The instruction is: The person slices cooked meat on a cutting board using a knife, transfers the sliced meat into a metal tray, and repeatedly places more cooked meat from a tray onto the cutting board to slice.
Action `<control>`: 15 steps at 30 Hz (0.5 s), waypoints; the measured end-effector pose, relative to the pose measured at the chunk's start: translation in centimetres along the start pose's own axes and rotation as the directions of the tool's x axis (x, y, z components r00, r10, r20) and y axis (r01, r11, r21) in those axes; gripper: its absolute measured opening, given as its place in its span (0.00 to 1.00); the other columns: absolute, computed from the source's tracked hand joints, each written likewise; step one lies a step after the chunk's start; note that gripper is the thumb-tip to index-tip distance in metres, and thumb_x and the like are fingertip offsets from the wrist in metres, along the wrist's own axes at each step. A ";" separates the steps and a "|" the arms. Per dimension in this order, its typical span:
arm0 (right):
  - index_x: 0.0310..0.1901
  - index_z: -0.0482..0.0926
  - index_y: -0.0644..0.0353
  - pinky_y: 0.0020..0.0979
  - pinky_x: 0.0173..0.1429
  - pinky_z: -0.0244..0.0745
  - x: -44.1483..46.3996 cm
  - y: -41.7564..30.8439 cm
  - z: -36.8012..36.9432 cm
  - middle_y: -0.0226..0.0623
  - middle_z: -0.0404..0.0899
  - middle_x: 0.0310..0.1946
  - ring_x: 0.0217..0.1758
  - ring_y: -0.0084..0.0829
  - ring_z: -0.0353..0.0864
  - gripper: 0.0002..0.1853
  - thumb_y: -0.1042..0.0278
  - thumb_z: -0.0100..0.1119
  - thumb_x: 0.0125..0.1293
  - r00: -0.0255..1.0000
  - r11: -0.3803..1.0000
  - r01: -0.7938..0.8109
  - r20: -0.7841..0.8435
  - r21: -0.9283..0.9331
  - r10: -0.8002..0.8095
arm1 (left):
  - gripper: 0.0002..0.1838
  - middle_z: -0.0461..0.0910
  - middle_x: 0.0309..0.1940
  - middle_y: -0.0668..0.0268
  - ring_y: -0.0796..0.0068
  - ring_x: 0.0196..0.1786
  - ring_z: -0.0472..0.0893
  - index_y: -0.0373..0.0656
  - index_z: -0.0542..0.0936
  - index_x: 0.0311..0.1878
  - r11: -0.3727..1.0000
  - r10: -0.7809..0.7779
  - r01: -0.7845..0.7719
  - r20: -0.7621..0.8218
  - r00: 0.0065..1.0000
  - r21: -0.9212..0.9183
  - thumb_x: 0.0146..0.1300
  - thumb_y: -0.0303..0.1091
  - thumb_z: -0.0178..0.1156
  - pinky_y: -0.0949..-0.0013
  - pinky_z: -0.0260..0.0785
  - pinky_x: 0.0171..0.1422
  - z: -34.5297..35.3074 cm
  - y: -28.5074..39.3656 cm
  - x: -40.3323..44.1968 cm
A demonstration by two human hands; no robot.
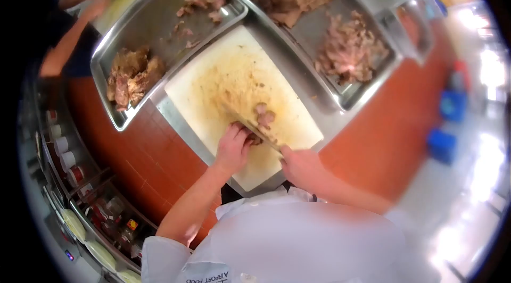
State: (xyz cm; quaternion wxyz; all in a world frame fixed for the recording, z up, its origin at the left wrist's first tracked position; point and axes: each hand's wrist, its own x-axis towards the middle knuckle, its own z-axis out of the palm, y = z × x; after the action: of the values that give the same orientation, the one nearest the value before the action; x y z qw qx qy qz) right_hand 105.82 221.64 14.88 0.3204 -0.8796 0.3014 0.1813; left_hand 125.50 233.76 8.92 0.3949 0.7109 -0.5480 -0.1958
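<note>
"What is gripped?"
"The knife (250, 125) is held by the right hand (304, 167); meat (256, 140) is held by the left hand (232, 150)."
"Where?"
"On the board (205, 86), toward its near corner."

Steel table (320, 108): white board (198, 103), yellow-brown staining on its surface, laid flat. Left tray (154, 26) and right tray (315, 32), both metal, sit one on either side of the board.
</note>
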 end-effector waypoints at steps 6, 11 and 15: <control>0.47 0.75 0.63 0.52 0.33 0.79 5.6 -1.7 -0.2 0.47 0.83 0.22 0.27 0.54 0.85 0.11 0.66 0.61 0.70 0.980 0.992 0.079 -0.192 0.098 -0.059 | 0.18 0.80 0.51 0.54 0.45 0.54 0.80 0.37 0.82 0.49 1.000 0.027 -0.027 -0.030 0.999 0.000 0.54 0.18 0.68 0.52 0.76 0.58 0.0 -0.2 0.0; 0.53 0.76 0.61 0.54 0.33 0.77 -0.8 -0.3 -1.1 0.49 0.81 0.21 0.26 0.55 0.84 0.14 0.63 0.63 0.71 0.993 0.995 0.072 -0.097 0.075 -0.065 | 0.18 0.80 0.50 0.51 0.43 0.53 0.80 0.37 0.82 0.49 0.999 0.029 -0.031 -0.052 0.998 -0.033 0.53 0.18 0.70 0.51 0.76 0.57 0.2 -0.7 -0.4; 0.47 0.75 0.61 0.53 0.34 0.78 -2.9 -1.5 -3.0 0.49 0.82 0.22 0.27 0.55 0.84 0.11 0.65 0.62 0.70 0.996 0.998 -0.060 0.063 0.009 0.059 | 0.17 0.80 0.51 0.51 0.42 0.53 0.80 0.37 0.82 0.48 0.998 0.042 -0.044 -0.055 0.998 -0.035 0.53 0.18 0.70 0.51 0.77 0.56 0.1 -0.8 -0.1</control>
State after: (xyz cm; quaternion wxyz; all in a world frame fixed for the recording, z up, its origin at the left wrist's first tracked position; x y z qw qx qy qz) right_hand 104.99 221.76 19.30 0.3290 -0.8623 0.3182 0.2168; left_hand 125.90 233.92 8.27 0.4264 0.6966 -0.5489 -0.1777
